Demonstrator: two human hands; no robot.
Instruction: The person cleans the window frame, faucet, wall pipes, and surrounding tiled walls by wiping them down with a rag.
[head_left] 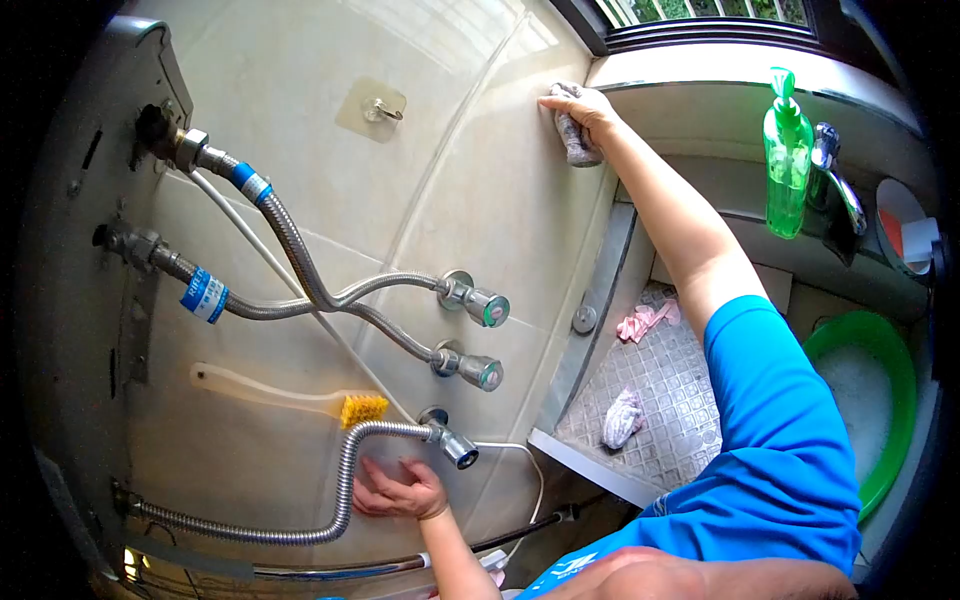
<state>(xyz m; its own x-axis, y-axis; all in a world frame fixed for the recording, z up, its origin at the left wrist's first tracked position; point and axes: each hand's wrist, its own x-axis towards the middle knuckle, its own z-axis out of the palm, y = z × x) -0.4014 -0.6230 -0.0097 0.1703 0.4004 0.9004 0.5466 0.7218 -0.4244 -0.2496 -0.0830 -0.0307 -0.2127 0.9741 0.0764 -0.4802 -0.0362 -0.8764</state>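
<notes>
My right hand [588, 112] reaches to the tiled wall near the window and grips a bunched grey cloth [578, 140], which hangs against the tiles. Lower down, my left hand [402, 492] rests with its fingers apart at the wall, empty, beside a bent metal hose [347, 490]. Just above that hose lies a brush [362, 408] with yellow bristles and a pale handle. Its support is hard to make out. The nearest valve [458, 450] sits up and right of my left hand.
Two braided hoses [290, 240] run from the heater casing [95, 300] to wall valves [480, 307]. A wall hook [382, 110] is stuck on the tiles. At right are a green bottle [788, 160], a chrome faucet [830, 170], a green basin [890, 370] and a crumpled cloth [622, 418].
</notes>
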